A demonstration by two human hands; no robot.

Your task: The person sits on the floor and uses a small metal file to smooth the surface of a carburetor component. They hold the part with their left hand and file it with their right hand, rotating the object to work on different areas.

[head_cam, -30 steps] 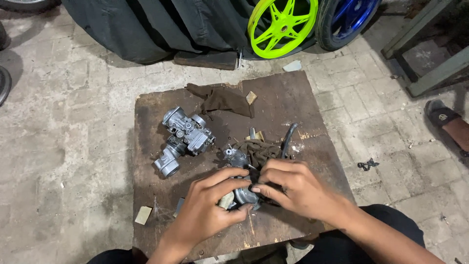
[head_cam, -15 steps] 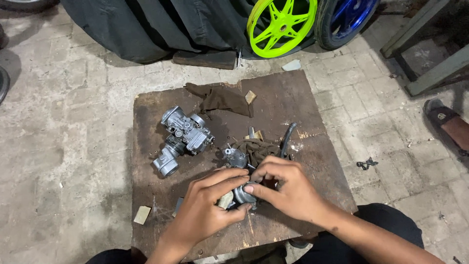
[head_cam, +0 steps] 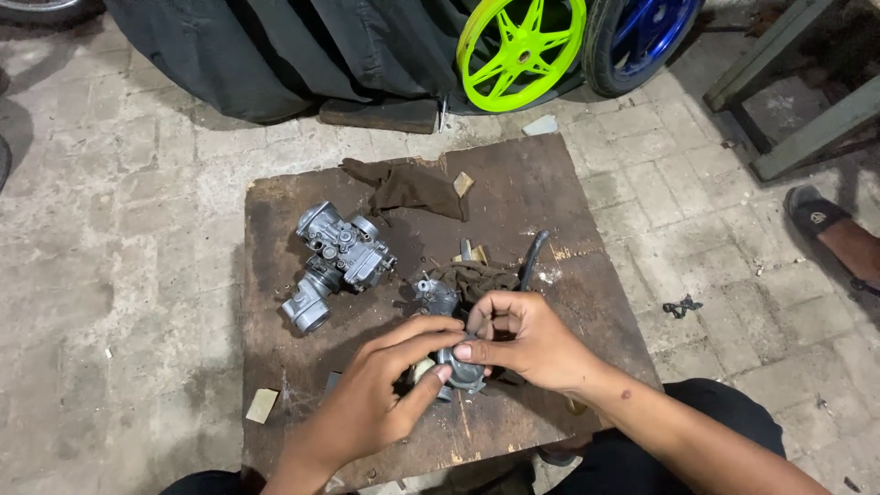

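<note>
Both hands meet low over the dark wooden board [head_cam: 550,183] on the paved floor, the left hand [head_cam: 380,403] curled under and the right hand [head_cam: 522,339] pinching from above, together gripping a small grey metal part [head_cam: 458,371] near the board's front edge. Bare board lies open to the left, where the grey carburettor [head_cam: 335,261] sits well apart, and a brown rag [head_cam: 408,188] rests near the far edge.

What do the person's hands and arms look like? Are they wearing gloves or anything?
No gloves. Both the left hand and the right hand are bare, with no rings or watch showing. The forearms are bare too, no sleeves in view. The right forearm has a small dark spot near the wrist. The fingernails are short.
</note>
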